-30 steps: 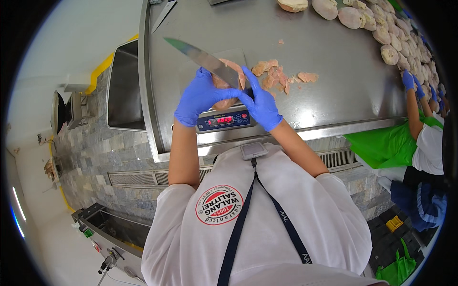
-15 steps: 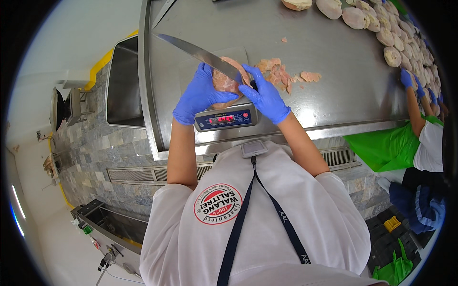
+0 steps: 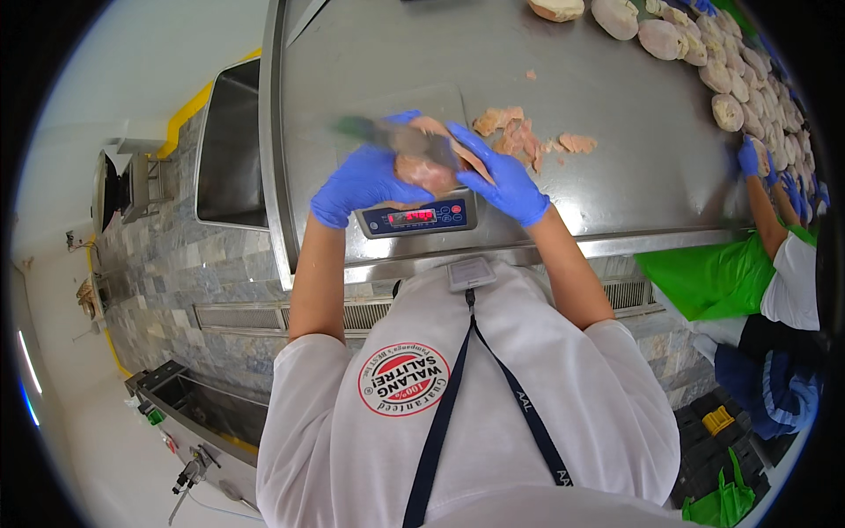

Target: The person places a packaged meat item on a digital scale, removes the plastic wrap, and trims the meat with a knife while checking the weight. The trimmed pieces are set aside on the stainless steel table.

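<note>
Above a digital scale [image 3: 374,225] with a lit red display, a piece of raw pinkish meat [image 3: 425,173] is held up. My gloved left hand [image 3: 363,183] is wrapped round its left side. My gloved right hand [image 3: 509,187] grips a knife, its handle mostly hidden by the fingers. The knife blade [image 3: 396,137] is blurred by motion and lies across the top of the meat, pointing left. A strip of the meat stands up along the blade beside my right fingers. Just right of the scale lie loose meat scraps [image 3: 518,143] on the steel table.
The steel table [image 3: 634,167] has a raised left edge with a steel basin [image 3: 231,145] beside it. Many pale meat pieces [image 3: 726,113] cover its far right. A co-worker's gloved hand [image 3: 748,157] and green apron [image 3: 704,273] are at the right. Another blade [image 3: 306,19] lies far left.
The knife blade has swung and blurred, its tip shifting right and nearer. My right hand has moved slightly right and nearer, my left slightly left, and the meat has tilted.
</note>
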The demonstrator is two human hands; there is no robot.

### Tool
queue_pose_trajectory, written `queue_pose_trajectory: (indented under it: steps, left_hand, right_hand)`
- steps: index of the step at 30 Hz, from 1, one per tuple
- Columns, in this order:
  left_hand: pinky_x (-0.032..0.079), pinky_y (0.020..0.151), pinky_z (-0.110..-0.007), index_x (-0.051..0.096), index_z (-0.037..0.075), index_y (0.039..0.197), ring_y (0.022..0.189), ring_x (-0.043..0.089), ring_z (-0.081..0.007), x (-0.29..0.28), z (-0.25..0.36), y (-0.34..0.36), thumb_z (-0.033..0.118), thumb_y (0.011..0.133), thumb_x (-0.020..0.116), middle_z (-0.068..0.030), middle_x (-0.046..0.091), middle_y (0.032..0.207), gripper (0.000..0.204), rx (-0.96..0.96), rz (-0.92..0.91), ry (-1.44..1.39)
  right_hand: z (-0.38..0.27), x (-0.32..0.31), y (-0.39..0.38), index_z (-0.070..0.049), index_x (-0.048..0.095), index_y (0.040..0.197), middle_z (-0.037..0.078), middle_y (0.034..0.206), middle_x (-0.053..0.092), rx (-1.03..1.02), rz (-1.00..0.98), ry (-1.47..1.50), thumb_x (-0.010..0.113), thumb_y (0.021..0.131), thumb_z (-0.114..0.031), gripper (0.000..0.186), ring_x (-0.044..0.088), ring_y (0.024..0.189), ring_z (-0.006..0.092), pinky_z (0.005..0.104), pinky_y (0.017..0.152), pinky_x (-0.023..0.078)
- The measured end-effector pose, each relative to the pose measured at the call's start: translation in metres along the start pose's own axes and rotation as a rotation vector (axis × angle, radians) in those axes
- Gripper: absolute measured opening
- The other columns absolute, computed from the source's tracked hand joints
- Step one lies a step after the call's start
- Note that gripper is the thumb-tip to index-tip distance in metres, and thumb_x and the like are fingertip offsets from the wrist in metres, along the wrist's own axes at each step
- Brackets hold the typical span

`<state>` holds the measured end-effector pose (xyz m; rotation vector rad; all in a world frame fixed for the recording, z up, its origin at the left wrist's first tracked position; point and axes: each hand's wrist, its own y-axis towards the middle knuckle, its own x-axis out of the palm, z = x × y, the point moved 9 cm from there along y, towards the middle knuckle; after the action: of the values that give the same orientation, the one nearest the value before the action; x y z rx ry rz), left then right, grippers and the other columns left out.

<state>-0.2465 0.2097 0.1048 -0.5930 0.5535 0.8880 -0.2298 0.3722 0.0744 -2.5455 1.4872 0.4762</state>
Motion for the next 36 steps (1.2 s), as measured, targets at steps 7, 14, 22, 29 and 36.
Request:
queue_pose_trajectory:
  steps: [7, 14, 22, 29, 36]
  left_hand:
    - [0.036, 0.11, -0.04, 0.044, 0.002, 0.138, 0.129, 0.046, -0.032, 0.006, 0.034, -0.005, 0.038, 0.053, 0.094, -0.0171, 0.048, 0.133, 0.105, 0.186, 0.152, -0.309]
    - [0.038, 0.107, -0.043, 0.047, -0.001, 0.134, 0.123, 0.048, -0.0384, -0.036, 0.041, -0.009, 0.036, 0.077, 0.077, -0.0216, 0.051, 0.13, 0.074, 0.188, 0.313, 0.154]
    - [0.046, 0.092, -0.041, 0.063, 0.006, 0.117, 0.107, 0.059, -0.032, -0.036, 0.013, 0.003, 0.019, 0.094, 0.054, -0.0143, 0.065, 0.117, 0.027, 0.124, 0.822, 0.197]
    - [0.049, 0.086, -0.039, 0.07, 0.009, 0.099, 0.095, 0.064, -0.0285, -0.042, 0.028, -0.001, 0.019, 0.093, 0.055, -0.0076, 0.071, 0.098, 0.019, 0.159, 0.957, 0.149]
    - [0.05, 0.084, -0.04, 0.072, 0.01, 0.101, 0.093, 0.064, -0.0327, -0.042, 0.03, 0.006, 0.018, 0.094, 0.052, -0.0107, 0.071, 0.099, 0.023, 0.113, 0.888, 0.186]
  right_hand:
    - [0.012, -0.014, 0.012, -0.009, 0.035, 0.152, 0.013, 0.143, 0.052, -0.024, 0.151, 0.219, 0.055, 0.099, -0.039, 0.063, 0.044, 0.135, 0.0233, 0.0341, 0.113, 0.03]
    - [0.024, -0.008, -0.006, -0.013, 0.022, 0.156, 0.019, 0.106, 0.066, 0.017, 0.222, 0.087, 0.058, 0.095, -0.048, 0.079, 0.064, 0.105, 0.0276, 0.0376, 0.092, 0.047]
    - [0.011, 0.009, -0.015, -0.013, 0.016, 0.156, 0.014, 0.073, 0.065, 0.111, 0.13, -0.049, 0.059, 0.091, -0.054, 0.088, 0.066, 0.07, 0.0311, 0.0394, 0.067, 0.05]
    - [0.001, 0.006, 0.001, -0.015, 0.022, 0.155, 0.018, 0.08, 0.066, 0.044, 0.165, -0.18, 0.06, 0.091, -0.053, 0.084, 0.066, 0.072, 0.0326, 0.0419, 0.068, 0.05]
    - [-0.003, 0.0, 0.033, -0.01, 0.031, 0.152, 0.016, 0.1, 0.066, -0.04, 0.143, 0.137, 0.061, 0.094, -0.044, 0.074, 0.061, 0.085, 0.0204, 0.035, 0.079, 0.048]
